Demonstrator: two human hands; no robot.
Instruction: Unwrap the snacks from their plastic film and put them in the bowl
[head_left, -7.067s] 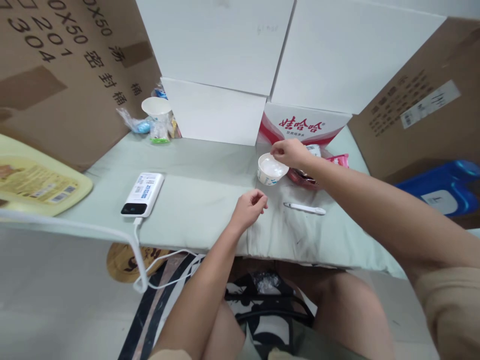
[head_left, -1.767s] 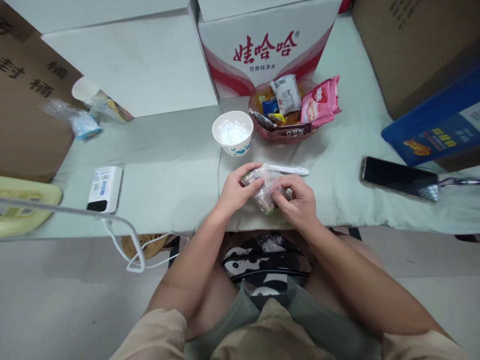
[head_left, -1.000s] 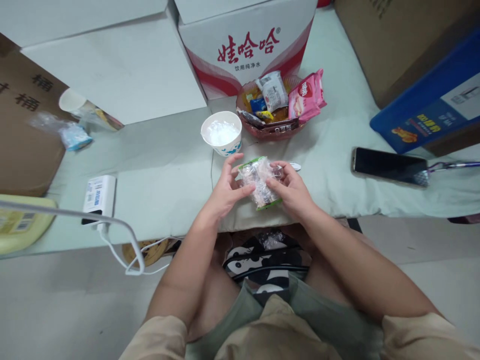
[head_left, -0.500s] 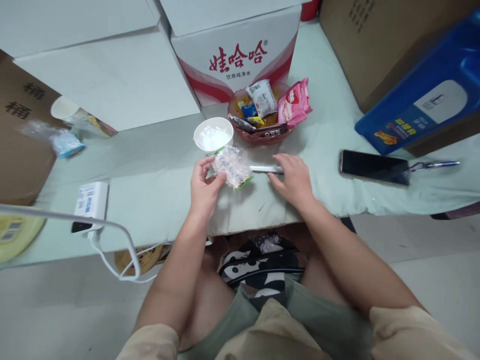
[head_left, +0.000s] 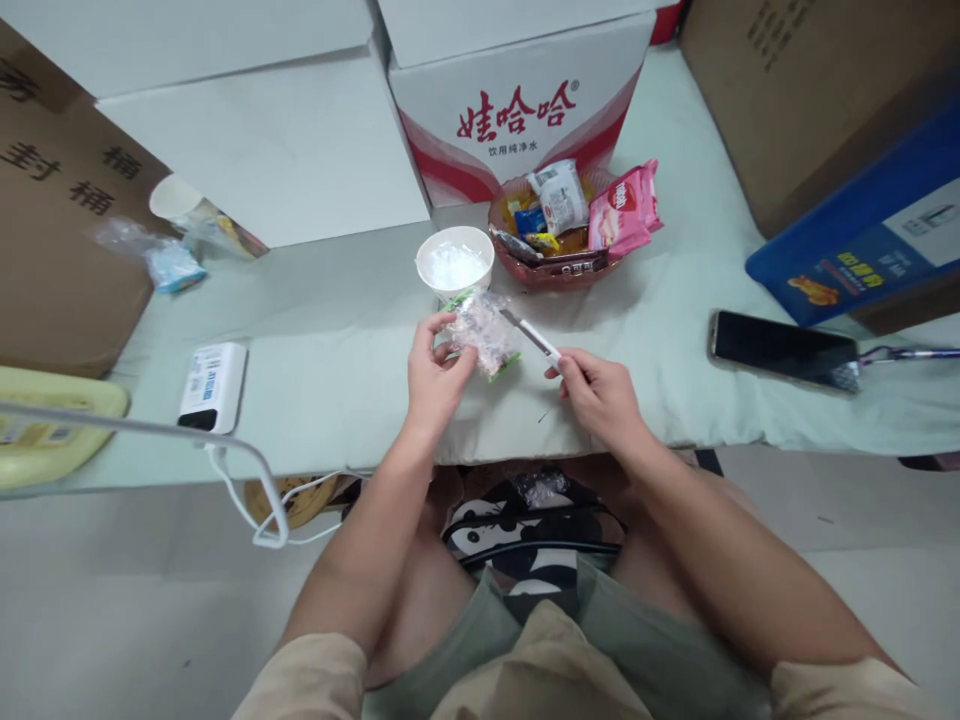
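Note:
My left hand (head_left: 433, 372) is closed on a clear crinkled snack packet with a green edge (head_left: 484, 331), held just above the pale green cloth. My right hand (head_left: 596, 388) pinches the handle of a small white knife (head_left: 531, 336), whose blade tip points at the packet. Just beyond the packet stands a white paper bowl (head_left: 454, 267) with clear wrappers in it. To its right a red bowl (head_left: 555, 272) holds several wrapped snacks.
A black phone (head_left: 784, 350) lies at the right beside a blue box (head_left: 862, 225). A white power bank (head_left: 213, 386) with a cable lies at the left. Cardboard and white boxes (head_left: 270, 150) wall the back. A paper cup (head_left: 172, 198) stands far left.
Both hands held the packet a second ago. My right hand then let go, took the white knife off the cloth and lifted it toward the packet, which my left hand keeps.

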